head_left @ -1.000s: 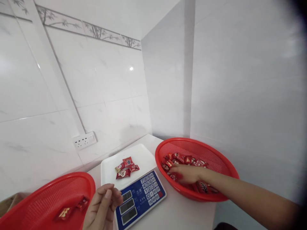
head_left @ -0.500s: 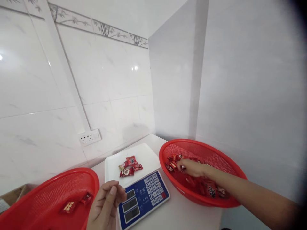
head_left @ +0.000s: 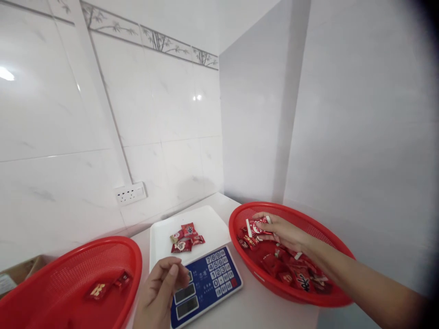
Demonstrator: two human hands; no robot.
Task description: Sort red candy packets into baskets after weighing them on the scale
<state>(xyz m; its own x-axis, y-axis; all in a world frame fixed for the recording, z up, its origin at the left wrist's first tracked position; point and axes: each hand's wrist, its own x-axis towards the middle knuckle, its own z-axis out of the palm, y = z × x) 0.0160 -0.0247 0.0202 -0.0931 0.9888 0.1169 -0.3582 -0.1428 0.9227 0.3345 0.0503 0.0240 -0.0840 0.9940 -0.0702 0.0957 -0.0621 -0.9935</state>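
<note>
Over the right red basket (head_left: 291, 206), my right hand (head_left: 283, 232) grips a red-and-white wrapped candy (head_left: 256, 227) between thumb and fingers. Below it lie several more wrapped candies (head_left: 303, 279), mostly red. My left hand (head_left: 163, 285) hovers at the near left edge of the digital scale (head_left: 206, 288), its fingers curled toward the thumb; no object shows in them. It hides part of the scale's displays. On the scale's white pan (head_left: 161, 233) rests a small group of wrapped candies (head_left: 185, 238), red ones and one partly beige.
A second red basket (head_left: 132, 256) stands at the left with a few wrapped candies (head_left: 98, 291) in it. Behind it is a cardboard box (head_left: 25, 274). A wall socket (head_left: 130, 194) sits above the white table (head_left: 270, 304). Tiled and grey walls meet behind the scale.
My right hand has lifted out of the candies, and the red-and-white candy now shows in its fingers. My left hand has shifted slightly right, still curled. The view has turned a little.
</note>
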